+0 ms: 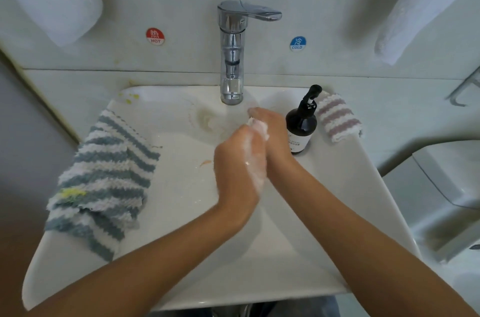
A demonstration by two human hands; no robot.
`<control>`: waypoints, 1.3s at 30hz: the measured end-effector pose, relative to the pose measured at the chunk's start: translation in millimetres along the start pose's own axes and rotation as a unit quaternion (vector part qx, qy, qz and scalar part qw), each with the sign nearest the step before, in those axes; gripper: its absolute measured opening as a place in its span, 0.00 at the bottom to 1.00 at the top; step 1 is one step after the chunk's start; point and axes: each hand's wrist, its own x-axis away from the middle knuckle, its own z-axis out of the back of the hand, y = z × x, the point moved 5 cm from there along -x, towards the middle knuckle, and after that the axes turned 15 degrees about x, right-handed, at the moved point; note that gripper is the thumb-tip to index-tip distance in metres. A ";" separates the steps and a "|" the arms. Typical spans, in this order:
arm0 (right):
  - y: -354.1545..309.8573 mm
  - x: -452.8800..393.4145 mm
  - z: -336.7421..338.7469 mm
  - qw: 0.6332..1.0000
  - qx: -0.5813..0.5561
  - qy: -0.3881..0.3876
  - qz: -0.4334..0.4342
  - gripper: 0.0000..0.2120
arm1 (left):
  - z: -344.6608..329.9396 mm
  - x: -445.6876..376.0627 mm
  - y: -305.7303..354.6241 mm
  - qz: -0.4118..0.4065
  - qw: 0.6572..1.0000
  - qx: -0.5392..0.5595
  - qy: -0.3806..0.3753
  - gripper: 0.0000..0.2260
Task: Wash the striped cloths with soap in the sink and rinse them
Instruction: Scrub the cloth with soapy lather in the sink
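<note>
Both hands meet over the middle of the sink (324,212), palm against palm and white with lather. The left hand (240,160) lies flat across the right hand (270,132), fingers mostly straight; neither grips a cloth. A small white lump shows at the fingertips — foam, by the look of it, though it cannot be told for sure.

The blue cloth (104,179) is draped over the sink's left edge, crumpled in folds, part of it hanging outside the rim, with a yellow stain near its middle. The pink cloth (337,118) lies folded on the back right corner, just beside the bottle (301,124), which stands upright on the right rim. The tap (232,57) rises at the back edge; whether water runs cannot be made out.

Both cloths look like fluffy, loosely knit fabric — soft, limp and light while dry, likely to turn heavy and droop once soaked. With soapy hands a flat pinch may slip, so a full fistful of a bunched fold should hold better. On the blue cloth the raised folds near the basin side offer the easiest hold; the stain probably wants the most rubbing.
</note>
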 end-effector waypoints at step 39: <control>-11.4 23.7 -0.7 0.991 -0.099 -0.029 -0.081 0.15 | 4.7 -25.0 8.5 0.004 0.999 -0.004 0.044 0.24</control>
